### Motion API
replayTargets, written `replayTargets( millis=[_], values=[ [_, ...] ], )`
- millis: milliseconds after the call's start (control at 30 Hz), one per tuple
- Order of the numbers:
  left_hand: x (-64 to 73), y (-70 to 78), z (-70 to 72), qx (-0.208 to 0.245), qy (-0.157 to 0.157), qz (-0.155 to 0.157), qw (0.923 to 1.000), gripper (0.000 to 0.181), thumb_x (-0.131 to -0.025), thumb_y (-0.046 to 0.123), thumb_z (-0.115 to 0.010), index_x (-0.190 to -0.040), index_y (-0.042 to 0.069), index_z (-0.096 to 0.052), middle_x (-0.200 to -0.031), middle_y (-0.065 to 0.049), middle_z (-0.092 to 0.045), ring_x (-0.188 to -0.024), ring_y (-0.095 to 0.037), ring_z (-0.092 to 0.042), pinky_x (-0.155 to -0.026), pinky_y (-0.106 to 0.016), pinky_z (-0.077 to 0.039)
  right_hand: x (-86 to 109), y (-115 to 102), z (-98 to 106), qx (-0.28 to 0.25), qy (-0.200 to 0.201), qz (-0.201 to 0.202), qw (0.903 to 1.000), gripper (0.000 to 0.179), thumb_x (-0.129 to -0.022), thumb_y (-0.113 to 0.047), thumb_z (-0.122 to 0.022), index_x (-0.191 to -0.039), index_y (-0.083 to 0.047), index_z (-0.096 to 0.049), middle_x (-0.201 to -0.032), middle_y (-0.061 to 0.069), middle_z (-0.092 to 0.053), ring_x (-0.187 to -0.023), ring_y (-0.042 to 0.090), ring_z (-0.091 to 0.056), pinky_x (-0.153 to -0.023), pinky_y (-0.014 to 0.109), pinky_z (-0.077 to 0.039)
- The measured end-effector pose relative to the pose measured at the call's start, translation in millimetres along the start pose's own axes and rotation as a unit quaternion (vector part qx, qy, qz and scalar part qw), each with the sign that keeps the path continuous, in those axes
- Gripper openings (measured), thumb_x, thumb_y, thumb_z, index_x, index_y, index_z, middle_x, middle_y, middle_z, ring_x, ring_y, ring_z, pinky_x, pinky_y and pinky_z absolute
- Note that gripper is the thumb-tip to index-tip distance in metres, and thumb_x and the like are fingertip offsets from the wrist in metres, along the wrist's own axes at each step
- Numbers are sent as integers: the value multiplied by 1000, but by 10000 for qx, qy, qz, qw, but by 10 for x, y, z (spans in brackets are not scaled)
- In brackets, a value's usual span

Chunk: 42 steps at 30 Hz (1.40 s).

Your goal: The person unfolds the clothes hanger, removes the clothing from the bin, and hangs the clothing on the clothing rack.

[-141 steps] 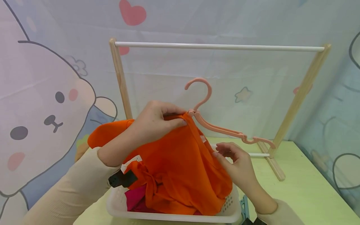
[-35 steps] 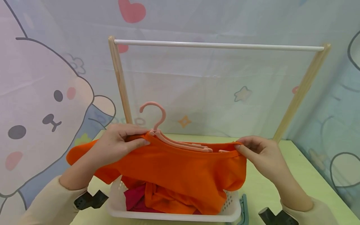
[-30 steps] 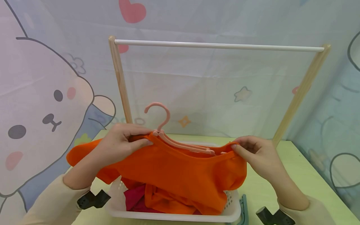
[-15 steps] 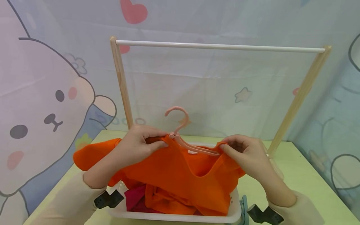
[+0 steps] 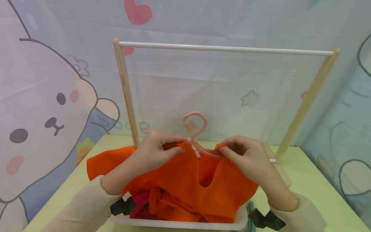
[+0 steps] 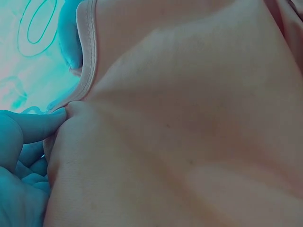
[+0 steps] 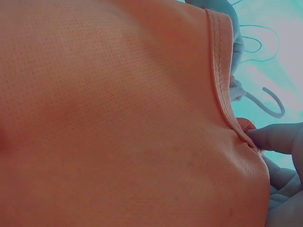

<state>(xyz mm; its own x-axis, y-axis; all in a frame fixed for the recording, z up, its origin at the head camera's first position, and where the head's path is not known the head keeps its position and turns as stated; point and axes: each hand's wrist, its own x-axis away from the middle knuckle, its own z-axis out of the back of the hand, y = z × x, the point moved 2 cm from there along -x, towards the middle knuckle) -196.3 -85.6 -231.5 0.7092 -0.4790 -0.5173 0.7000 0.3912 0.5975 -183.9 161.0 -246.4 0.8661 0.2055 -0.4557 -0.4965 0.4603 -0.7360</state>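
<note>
In the head view an orange short-sleeved shirt [image 5: 176,180] is held up over the basket, its neckline sagging in a V. A pink clothes hanger [image 5: 206,124] sits in the neck opening, hook standing up; its ends are hidden under the cloth. My left hand [image 5: 155,149] pinches the collar edge beside the hanger's centre joint. With thumb and fingers, my right hand [image 5: 246,158] pinches the opposite shoulder of the neckline, over the hanger's right arm. Orange fabric fills most of both wrist views; the hanger hook [image 7: 270,111] shows past the collar in the right one.
Below the shirt stands a white basket [image 5: 185,224] with magenta cloth [image 5: 141,203] in it. A blue-green plastic piece [image 5: 250,207] lies at its right side. Behind, a wooden rack with a white rail [image 5: 226,48] spans the pale green table [image 5: 307,180].
The hanger's right arm, outside the shirt earliest on, is now inside the neckline. Over the last second my hands have drawn closer together, the hanger has shifted right, and the neckline has slackened.
</note>
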Motion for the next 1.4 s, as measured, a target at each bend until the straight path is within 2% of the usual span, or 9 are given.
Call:
replayTargets(
  millis=[100,300,600,767,967,1167,1400],
  values=[
    [-12,7,-42,-12,59,-230,9997,23,-82,-2,-72,-105,-1,-73,-99,-11,-73,-86,-17,-70,-74,-22,-56,-3,3,-25,-41,48,114,9999,10,-88,-15,-71,-92,-6,-73,-85,5,-71,-70,12,-64,-65,24,-54],
    [-15,13,-81,-4,179,-464,9988,23,-82,-3,-73,-104,-2,-74,-97,-10,-74,-85,-16,-70,-74,-21,-56,-10,28,-57,35,148,177,9997,8,-89,-15,-71,-90,-7,-72,-85,3,-70,-69,12,-62,-63,24,-53],
    [8,43,-111,-144,258,-801,9964,26,-82,-2,-73,-108,1,-73,-96,-7,-74,-84,-14,-70,-75,-21,-56,-37,33,-73,676,383,485,9958,6,-87,-15,-72,-83,-11,-71,-74,-2,-65,-59,11,-53,-53,23,-47],
    [12,58,-119,-236,276,-730,9967,27,-82,-2,-73,-109,0,-73,-98,-8,-74,-85,-16,-70,-75,-22,-56,-37,31,-86,771,244,683,9944,4,-86,-13,-73,-83,-11,-71,-74,-4,-64,-59,11,-52,-54,23,-47],
    [11,40,-113,-184,279,-674,9972,25,-82,-2,-73,-107,-3,-72,-99,-10,-73,-87,-18,-70,-76,-23,-56,-19,32,-80,956,-24,1374,9859,3,-85,-12,-74,-85,-14,-73,-75,-9,-61,-62,8,-48,-55,22,-45],
    [14,1,-98,0,219,-475,9986,25,-82,-1,-73,-107,-1,-73,-99,-9,-73,-86,-16,-70,-75,-22,-56,9,74,-48,786,-455,1847,9786,12,-86,-10,-73,-96,-16,-74,-87,-10,-62,-69,6,-51,-57,22,-47],
    [18,-21,-97,156,153,-325,9992,26,-83,0,-73,-108,2,-73,-99,-8,-73,-85,-14,-70,-75,-22,-56,20,119,-14,776,-802,2187,9694,21,-85,-4,-72,-104,-13,-71,-95,-6,-63,-79,6,-54,-62,22,-49]
  ],
)
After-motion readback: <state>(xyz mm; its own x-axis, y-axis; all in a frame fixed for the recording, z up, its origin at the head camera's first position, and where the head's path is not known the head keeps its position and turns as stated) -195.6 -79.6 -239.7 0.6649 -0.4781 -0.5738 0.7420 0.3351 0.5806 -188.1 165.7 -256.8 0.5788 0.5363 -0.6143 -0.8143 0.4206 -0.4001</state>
